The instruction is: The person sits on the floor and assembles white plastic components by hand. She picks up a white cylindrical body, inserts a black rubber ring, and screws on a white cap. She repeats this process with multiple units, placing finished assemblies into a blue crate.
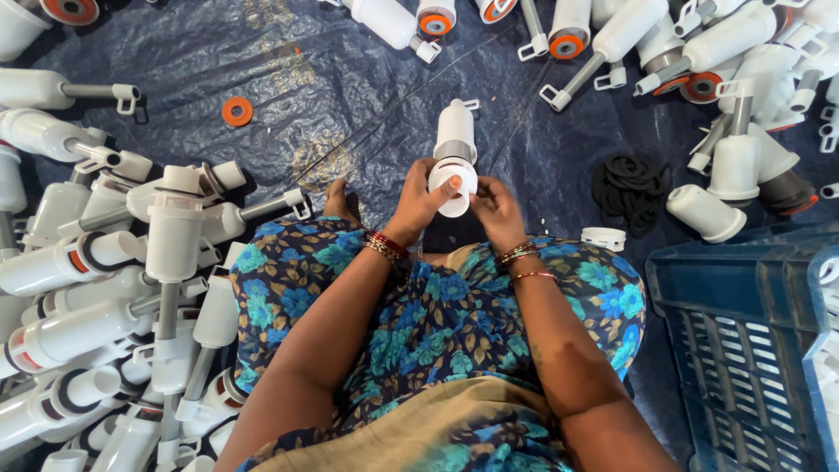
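Person seated on dark blue plastic sheet (288, 79), lap in blue floral cloth. Left hand (419, 199) closed around near end of white plastic cylindrical pump body with grey band (454, 149); right hand (496, 210) curled at its white round cap, grip partly hidden. Piece held above knees, long axis pointing away from the person, looped handle at far end. Looks light, rigid, smooth, likely slippery; best gripped at barrel near band. Similar white pumps (105, 262) heaped left, blue crate (743, 332) right, orange rubber washer (237, 111) loose.
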The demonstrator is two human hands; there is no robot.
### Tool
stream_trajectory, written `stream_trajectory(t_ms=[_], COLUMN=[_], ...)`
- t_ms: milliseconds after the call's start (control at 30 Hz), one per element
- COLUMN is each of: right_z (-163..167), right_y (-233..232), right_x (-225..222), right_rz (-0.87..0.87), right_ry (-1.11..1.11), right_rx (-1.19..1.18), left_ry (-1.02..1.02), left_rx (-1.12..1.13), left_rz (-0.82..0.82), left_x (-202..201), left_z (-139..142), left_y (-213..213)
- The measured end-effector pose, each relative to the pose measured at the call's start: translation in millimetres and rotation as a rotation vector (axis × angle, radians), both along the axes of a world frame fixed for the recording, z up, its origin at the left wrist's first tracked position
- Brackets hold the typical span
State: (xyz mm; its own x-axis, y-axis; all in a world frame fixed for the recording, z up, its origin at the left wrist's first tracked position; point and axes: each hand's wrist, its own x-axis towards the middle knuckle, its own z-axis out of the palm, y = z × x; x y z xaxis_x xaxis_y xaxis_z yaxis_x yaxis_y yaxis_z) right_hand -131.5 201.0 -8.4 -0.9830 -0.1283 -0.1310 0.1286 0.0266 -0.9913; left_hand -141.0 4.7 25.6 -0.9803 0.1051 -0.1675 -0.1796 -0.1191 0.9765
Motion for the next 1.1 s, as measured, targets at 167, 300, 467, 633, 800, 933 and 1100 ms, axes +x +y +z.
stream_trajectory(t_ms=[167,300,467,633,800,933,1100], right_z=[-6.6,2.3,11.9,16.9,20.7,19.9,15.7], right_y=[-0.9,-1.1,-1.1,-2.1,-0.5,-1.8,-5.4], right_x=[1.0,1.6,1.8,0.4,2.1,2.2,-0.6], right_rz=[-0.040,-0.059,-0.044,-0.054,-0.042,-0.049,-0.036], right_ry=[0.084,0.086,0.054,0.096,0.117,0.103,-0.022], right_rx=[0.050,0.200,0.095,0.084,0.134,0.056,-0.126], left_ry=[0.122,0.310,0.322,0.295,0.312,0.292,0.081], left_rx=[-0.181,-0.500,-0.453,-0.473,-0.448,-0.394,0.070], left_rz=[-0.108,-0.191,-0.231,-0.212,-0.319,-0.245,-0.139], left_x=[5.1,7.2,4.2,3.4,-0.2,1.8,4.2], left_z=[3.6,-1.3,-10.7,-14.5,-11.5,-5.2,1.7], left_y=[2.8,0.7,0.3,0.7,-4.1,-2.8,0.2])
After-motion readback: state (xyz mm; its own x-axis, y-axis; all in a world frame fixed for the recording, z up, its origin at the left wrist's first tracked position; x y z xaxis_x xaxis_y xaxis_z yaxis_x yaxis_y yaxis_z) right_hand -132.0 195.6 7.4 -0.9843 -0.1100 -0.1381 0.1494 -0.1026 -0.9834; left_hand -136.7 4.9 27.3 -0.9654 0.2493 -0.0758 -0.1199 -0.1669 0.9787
